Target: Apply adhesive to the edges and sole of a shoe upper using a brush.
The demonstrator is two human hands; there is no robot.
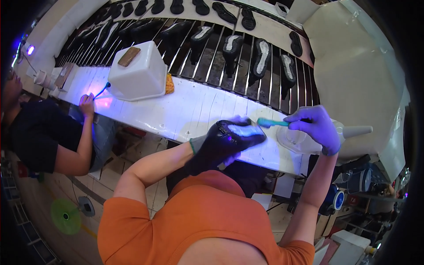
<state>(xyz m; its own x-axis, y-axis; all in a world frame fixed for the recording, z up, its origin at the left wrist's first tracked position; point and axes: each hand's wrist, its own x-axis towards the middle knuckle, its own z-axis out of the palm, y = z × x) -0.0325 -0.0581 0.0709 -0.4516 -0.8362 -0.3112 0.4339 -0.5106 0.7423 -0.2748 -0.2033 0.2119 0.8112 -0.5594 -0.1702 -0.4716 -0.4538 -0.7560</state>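
Observation:
My gloved left hand (198, 143) grips a black shoe upper (223, 143), its underside tilted up and showing a whitish patch on the sole area. Most of that hand is hidden behind the shoe; some fingers show past its far edge. In my gloved right hand (314, 126) is a green brush (271, 122), pinched by its handle, with the head pointing left and just off the toe end of the shoe. Below the brush, a clear plastic container (295, 138) sits on the white bench (198, 106), partly covered by my right hand. A pale nozzle (357, 130) sticks out beyond my wrist.
Past the bench runs a roller rack (207, 66) bearing several black shoes, with loose soles on a ledge behind. A white box (139, 73) with a brown block on top stands to the left. A co-worker's hand (87, 105) rests at the bench's left end.

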